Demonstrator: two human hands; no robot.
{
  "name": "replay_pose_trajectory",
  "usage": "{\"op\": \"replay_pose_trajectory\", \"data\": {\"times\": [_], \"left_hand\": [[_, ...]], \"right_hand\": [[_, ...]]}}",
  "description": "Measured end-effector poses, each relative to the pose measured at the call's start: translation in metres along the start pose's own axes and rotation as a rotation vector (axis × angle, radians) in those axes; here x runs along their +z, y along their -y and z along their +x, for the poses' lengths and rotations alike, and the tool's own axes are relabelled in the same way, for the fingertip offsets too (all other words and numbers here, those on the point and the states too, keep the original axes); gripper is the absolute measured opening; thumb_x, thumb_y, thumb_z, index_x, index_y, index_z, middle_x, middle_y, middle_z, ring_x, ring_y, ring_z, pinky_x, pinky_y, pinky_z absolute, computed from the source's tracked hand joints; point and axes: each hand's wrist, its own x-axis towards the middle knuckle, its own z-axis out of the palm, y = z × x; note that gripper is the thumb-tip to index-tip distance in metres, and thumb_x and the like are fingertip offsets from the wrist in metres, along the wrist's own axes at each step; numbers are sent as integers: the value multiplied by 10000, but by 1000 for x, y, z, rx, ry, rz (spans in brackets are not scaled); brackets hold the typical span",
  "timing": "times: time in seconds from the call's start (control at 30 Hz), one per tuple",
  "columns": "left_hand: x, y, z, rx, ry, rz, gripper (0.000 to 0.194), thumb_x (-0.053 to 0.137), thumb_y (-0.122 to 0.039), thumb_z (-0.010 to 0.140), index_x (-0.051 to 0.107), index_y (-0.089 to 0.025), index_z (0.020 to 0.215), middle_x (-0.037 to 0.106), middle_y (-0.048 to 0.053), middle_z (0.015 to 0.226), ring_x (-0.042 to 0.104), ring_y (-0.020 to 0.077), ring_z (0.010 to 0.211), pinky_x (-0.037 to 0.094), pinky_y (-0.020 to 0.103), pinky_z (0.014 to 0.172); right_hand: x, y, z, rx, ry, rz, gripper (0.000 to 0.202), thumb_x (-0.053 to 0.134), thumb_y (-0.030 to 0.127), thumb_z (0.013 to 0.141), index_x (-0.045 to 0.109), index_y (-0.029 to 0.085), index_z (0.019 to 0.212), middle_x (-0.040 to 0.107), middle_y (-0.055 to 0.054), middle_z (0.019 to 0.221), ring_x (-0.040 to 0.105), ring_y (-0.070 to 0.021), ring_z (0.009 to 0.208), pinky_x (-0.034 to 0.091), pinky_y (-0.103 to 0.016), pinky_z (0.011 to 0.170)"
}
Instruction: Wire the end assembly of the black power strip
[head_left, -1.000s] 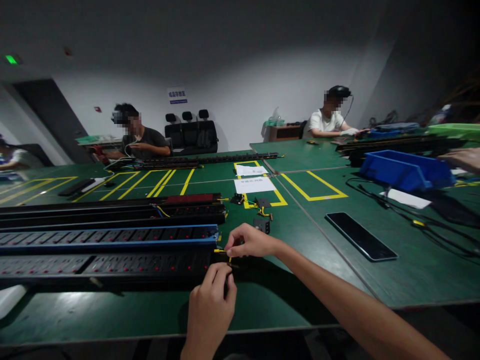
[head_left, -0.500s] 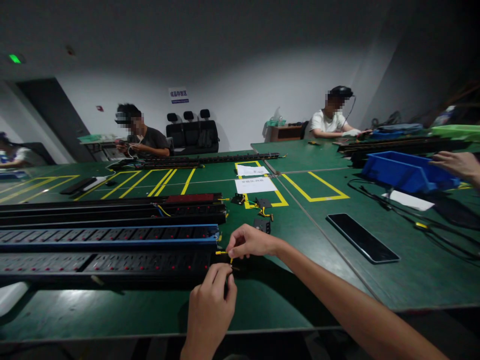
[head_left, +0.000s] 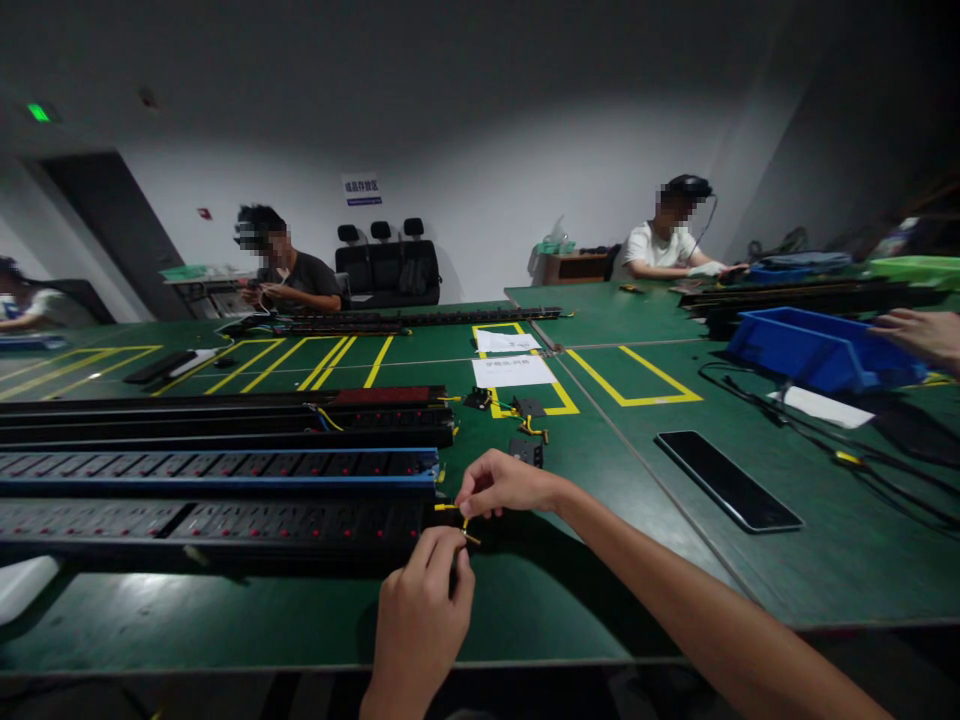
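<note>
My right hand [head_left: 510, 485] is closed in a pinch on a short yellow wire [head_left: 445, 507] beside the right end of a black power strip [head_left: 300, 523]. My left hand [head_left: 424, 600] is also closed, its fingertips meeting just below the right hand's. A thin brass-coloured piece [head_left: 472, 541] shows at the left fingertips; whether they grip it or something hidden, I cannot tell. Behind this strip lies a blue-edged power strip [head_left: 225, 470], parallel to it. Beyond my right hand sits a small black socket module [head_left: 526, 452].
Other black strips [head_left: 382, 422] lie farther back. Loose modules with yellow wires [head_left: 531, 408] and paper sheets [head_left: 514, 371] are behind my hands. To the right are a phone [head_left: 727, 480], black cables [head_left: 840, 440] and a blue bin [head_left: 817, 350], with another person's hand [head_left: 919, 335] beside it.
My hands hold nearly the same pose at the strip's end. The brass-coloured piece shows more clearly at the left fingertips. The whole view has shifted slightly.
</note>
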Motion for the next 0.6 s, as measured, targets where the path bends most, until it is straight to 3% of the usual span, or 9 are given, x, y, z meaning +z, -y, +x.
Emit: {"op": "replay_pose_trajectory", "data": {"times": [0.6], "left_hand": [[-1, -1, 1, 16, -8, 19, 247, 446, -217, 956, 670, -223, 1061, 717, 53, 993, 706, 140, 737, 544, 205, 597]], "right_hand": [[0, 2, -1, 16, -14, 11, 277, 824, 360, 671, 745, 136, 812, 653, 27, 634, 521, -61, 500, 401, -164, 451]]}}
